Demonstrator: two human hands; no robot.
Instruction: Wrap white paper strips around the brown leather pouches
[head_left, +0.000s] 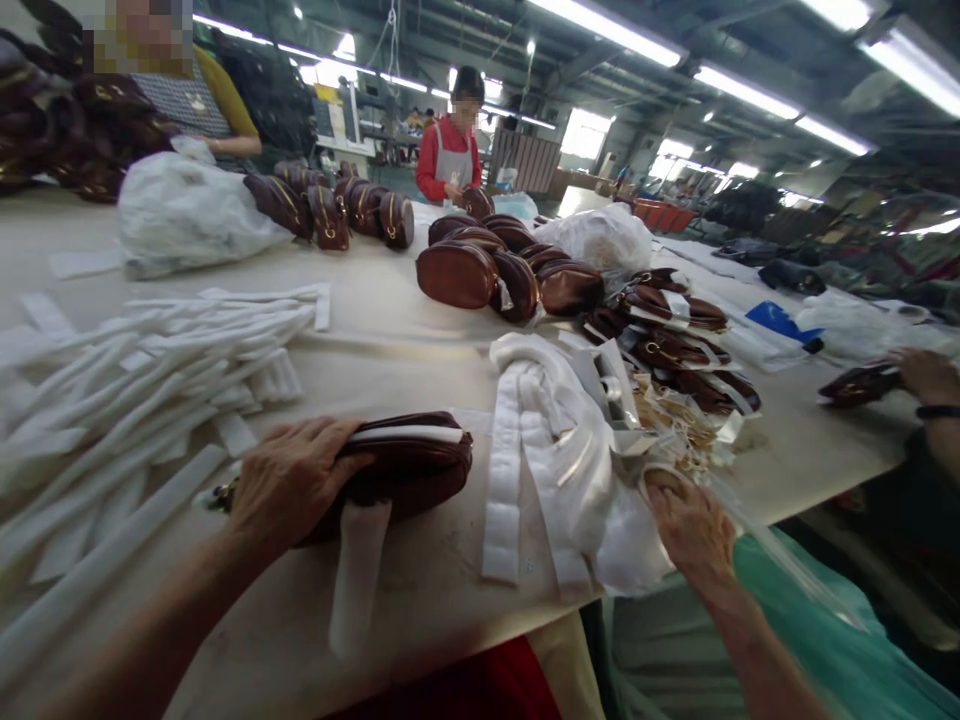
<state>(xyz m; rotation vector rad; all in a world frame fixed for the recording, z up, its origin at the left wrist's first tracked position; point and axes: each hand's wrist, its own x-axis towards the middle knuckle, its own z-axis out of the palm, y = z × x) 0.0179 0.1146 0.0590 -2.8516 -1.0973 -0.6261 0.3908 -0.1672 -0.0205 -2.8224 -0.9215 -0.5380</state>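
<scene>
My left hand (300, 480) is wrapped over the left part of a dark brown leather bag (412, 480) lying near the table's front edge. A white strip runs along the bag's top, and a white foam piece (361, 575) hangs out below it. Farther right, my right hand (688, 515) has its fingers curled at a tape roll (664, 478), beside the bundle of white padding (577, 470). The fingertips there are partly hidden.
White foam strips (172, 380) are heaped at the left. Brown bags (457, 275) stand mid-table, with wrapped ones (675, 345) stacked to the right. Another person's hand (928, 375) holds a bag at the far right. Two people stand across the table.
</scene>
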